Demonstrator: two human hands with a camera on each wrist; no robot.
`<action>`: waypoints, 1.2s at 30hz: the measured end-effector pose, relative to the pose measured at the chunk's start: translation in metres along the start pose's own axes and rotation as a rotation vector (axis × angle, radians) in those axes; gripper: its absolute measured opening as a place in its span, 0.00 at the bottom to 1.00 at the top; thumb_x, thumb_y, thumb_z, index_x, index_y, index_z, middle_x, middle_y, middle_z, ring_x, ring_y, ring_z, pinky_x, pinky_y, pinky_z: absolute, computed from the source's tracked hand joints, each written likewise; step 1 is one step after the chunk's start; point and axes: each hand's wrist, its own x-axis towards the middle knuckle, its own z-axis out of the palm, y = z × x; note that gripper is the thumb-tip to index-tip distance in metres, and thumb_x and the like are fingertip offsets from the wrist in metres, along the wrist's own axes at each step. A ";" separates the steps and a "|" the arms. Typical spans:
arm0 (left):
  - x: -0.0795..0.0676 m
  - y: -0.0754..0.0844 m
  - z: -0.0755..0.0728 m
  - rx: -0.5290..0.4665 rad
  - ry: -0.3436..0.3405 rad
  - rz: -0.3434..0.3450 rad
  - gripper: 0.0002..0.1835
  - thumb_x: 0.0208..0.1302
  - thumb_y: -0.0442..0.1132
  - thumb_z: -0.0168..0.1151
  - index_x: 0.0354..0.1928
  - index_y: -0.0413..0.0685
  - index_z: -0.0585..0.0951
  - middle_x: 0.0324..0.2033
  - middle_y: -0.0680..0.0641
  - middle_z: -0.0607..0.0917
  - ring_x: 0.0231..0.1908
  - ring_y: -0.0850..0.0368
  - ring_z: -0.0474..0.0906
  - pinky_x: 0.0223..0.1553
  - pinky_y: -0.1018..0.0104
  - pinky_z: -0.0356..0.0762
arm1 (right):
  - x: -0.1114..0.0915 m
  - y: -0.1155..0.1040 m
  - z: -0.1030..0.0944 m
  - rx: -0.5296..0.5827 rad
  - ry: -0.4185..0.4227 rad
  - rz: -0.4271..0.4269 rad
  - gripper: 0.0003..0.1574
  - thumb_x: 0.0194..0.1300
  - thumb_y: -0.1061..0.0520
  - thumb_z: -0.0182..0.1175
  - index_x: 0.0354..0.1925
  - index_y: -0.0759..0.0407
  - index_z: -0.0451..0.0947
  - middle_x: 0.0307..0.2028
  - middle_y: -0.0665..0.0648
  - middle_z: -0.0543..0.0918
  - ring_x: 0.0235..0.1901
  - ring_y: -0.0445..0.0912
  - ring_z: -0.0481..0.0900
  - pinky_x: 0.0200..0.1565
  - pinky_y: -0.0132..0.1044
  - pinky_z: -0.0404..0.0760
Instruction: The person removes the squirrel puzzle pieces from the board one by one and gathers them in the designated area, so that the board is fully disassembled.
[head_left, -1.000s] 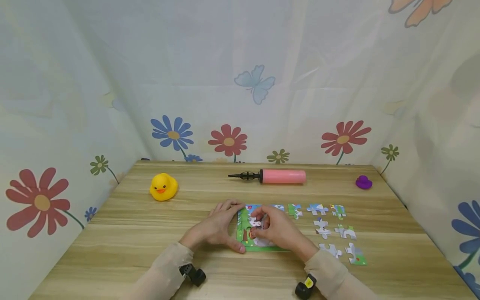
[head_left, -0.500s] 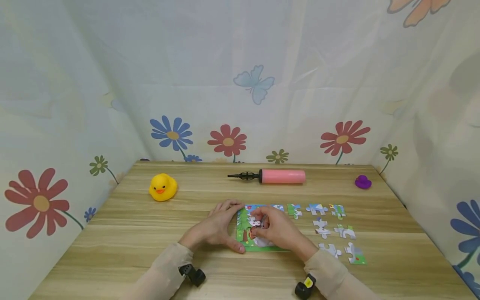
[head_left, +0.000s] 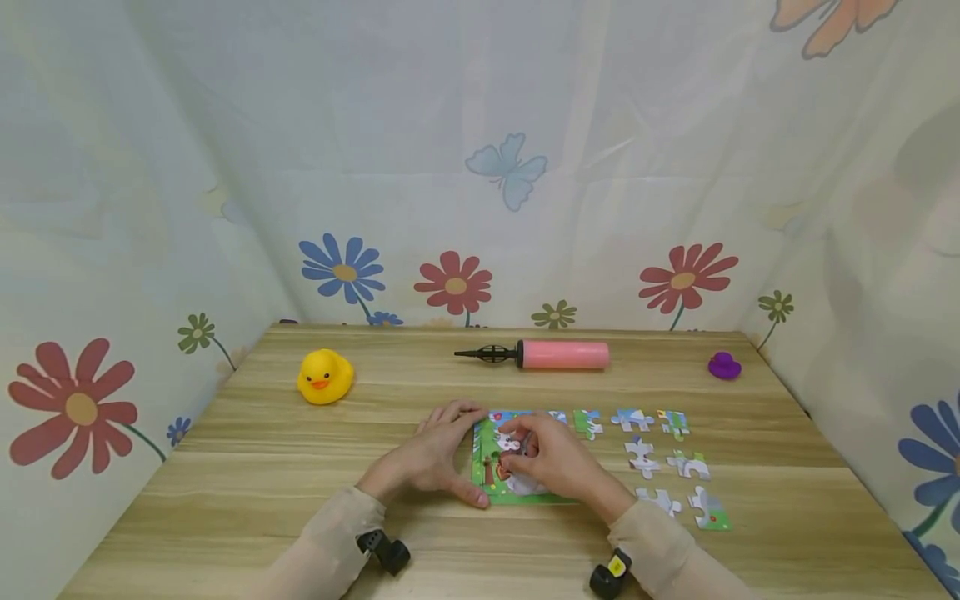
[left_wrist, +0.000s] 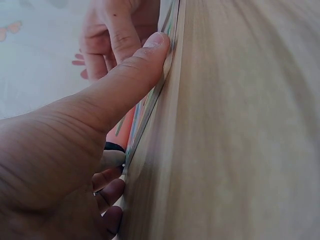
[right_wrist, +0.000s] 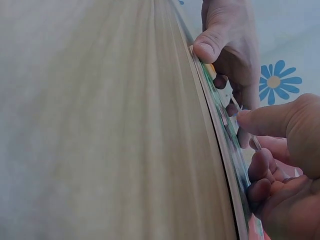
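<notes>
A jigsaw puzzle [head_left: 486,450] with a rabbit picture and a green border lies flat on the table in front of me. My left hand [head_left: 433,457] rests at its left side, thumb on the near left corner and fingers along the far left corner. Over the middle of the puzzle, my right hand [head_left: 553,460] pinches a puzzle piece [right_wrist: 256,143] between thumb and fingers. Only the thin edge of that piece shows in the right wrist view, tilted up from the puzzle surface. The right hand hides much of the picture.
Several loose pieces lie to the right, among them a grey and green corner piece [head_left: 710,510]. Farther back are a pink hand pump [head_left: 564,354], a yellow rubber duck [head_left: 326,377] and a small purple duck [head_left: 724,365]. A flowered curtain [head_left: 405,167] encloses the table.
</notes>
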 end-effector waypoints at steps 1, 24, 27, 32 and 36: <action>0.000 0.000 0.000 -0.001 0.001 -0.001 0.72 0.46 0.66 0.91 0.87 0.44 0.63 0.83 0.39 0.63 0.80 0.36 0.59 0.79 0.30 0.59 | 0.000 0.000 0.000 0.001 0.001 0.002 0.24 0.70 0.58 0.79 0.61 0.60 0.88 0.41 0.53 0.80 0.34 0.42 0.76 0.32 0.32 0.75; 0.000 0.001 0.000 -0.003 0.005 -0.006 0.72 0.44 0.65 0.92 0.87 0.42 0.63 0.83 0.40 0.63 0.80 0.35 0.58 0.80 0.29 0.57 | -0.004 -0.021 -0.077 0.055 0.120 -0.042 0.26 0.76 0.60 0.73 0.68 0.60 0.83 0.50 0.61 0.81 0.32 0.44 0.74 0.33 0.33 0.76; 0.000 0.001 -0.001 -0.004 -0.003 -0.014 0.72 0.45 0.65 0.92 0.87 0.44 0.62 0.84 0.41 0.62 0.81 0.36 0.57 0.80 0.30 0.56 | -0.006 -0.022 -0.089 0.078 0.136 -0.026 0.26 0.77 0.60 0.73 0.69 0.61 0.82 0.51 0.63 0.81 0.31 0.46 0.74 0.31 0.34 0.75; 0.000 0.001 0.000 0.001 -0.009 -0.024 0.72 0.45 0.66 0.92 0.88 0.46 0.62 0.84 0.42 0.61 0.81 0.37 0.57 0.81 0.31 0.54 | -0.010 -0.023 -0.102 0.074 0.163 -0.003 0.26 0.77 0.59 0.72 0.69 0.59 0.81 0.55 0.63 0.80 0.35 0.48 0.75 0.33 0.34 0.77; 0.000 0.001 0.000 0.000 -0.004 -0.016 0.72 0.45 0.65 0.92 0.87 0.44 0.62 0.84 0.41 0.62 0.81 0.36 0.57 0.81 0.30 0.55 | -0.013 -0.024 -0.109 0.069 0.185 -0.002 0.27 0.78 0.60 0.71 0.71 0.57 0.81 0.59 0.63 0.78 0.39 0.50 0.76 0.37 0.33 0.78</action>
